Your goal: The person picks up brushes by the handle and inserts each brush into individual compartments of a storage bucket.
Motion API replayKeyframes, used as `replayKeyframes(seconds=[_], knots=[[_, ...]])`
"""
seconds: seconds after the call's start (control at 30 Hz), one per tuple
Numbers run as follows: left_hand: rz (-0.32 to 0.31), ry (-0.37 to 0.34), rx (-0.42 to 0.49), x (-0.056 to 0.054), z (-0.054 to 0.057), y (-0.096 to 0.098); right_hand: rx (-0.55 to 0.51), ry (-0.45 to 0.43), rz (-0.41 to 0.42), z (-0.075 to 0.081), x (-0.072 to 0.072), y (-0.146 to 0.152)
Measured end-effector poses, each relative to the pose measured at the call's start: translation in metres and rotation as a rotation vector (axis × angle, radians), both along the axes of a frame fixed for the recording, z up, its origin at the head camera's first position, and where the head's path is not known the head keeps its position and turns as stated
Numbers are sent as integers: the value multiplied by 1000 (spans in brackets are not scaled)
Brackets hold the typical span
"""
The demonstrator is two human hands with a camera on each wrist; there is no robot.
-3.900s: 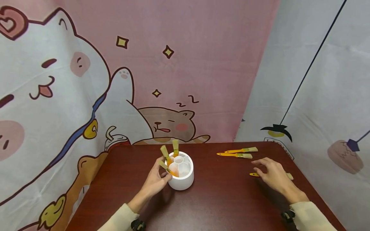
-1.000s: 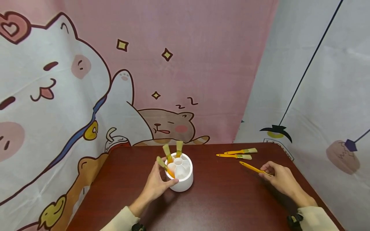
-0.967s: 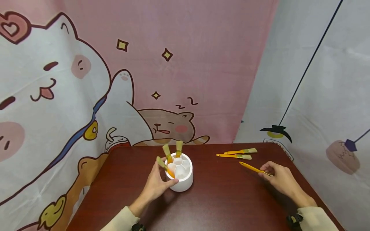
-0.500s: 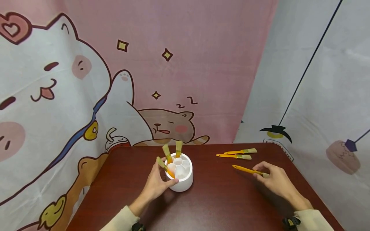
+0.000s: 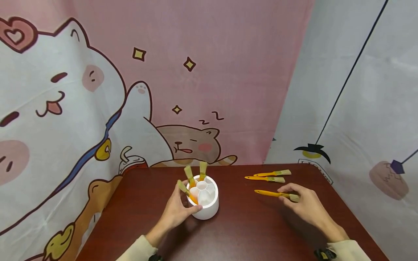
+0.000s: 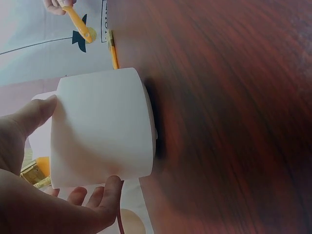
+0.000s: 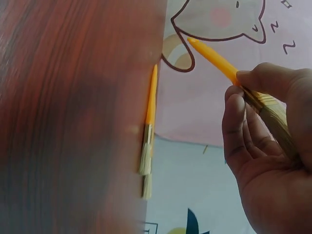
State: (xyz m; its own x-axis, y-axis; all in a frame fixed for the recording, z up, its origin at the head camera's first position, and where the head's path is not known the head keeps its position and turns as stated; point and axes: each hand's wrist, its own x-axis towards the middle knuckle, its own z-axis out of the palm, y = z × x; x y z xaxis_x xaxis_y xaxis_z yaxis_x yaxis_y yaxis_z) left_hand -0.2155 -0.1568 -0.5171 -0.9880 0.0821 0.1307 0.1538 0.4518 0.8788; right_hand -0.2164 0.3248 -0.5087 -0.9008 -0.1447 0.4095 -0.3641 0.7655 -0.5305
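Note:
My left hand (image 5: 177,210) grips the near left side of a round white brush holder (image 5: 209,210), thumb at the front and fingers round the side, as the left wrist view also shows. Divided compartments fill its top. Three yellow-handled paintbrushes stand bristles up along its left part: one brush (image 5: 203,170) at the back, one brush (image 5: 189,174) beside it, and one brush (image 5: 183,187) leaning left. My right hand (image 5: 305,204) pinches another paintbrush (image 5: 269,193) near its ferrule, handle end pointing left. In the right wrist view this paintbrush (image 7: 214,58) is raised off the table.
Two more paintbrushes, a nearer brush (image 5: 261,178) and a farther brush (image 5: 271,173), lie side by side at the back right of the dark red wooden table (image 5: 241,232). Behind the table hangs a cloth backdrop (image 5: 241,72) printed with cartoon cats.
My right hand has picked up the paintbrush that lay on the right and moved it left, turning its handle level. The left hand keeps hold of the brush holder, thumb shifted onto its front.

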Motion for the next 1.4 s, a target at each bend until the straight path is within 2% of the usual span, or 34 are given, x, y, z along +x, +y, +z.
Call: replayKeyframes(seconds=[0.37,0.57,0.87,1.2,1.4], knots=[[4,-9,11,0,-1,0,-60,47,65,8,3,-20],[1,-9,23,-1,-1,0,-62,92,69,12,4,-30],[-4,-7,6,-1,-2,-1,-132,113,113,17,5,-45],[-14,6,59,3,1,1,-151,194,145,25,6,-58],[-11,3,50,4,2,1,-177,258,193,32,7,-69]])
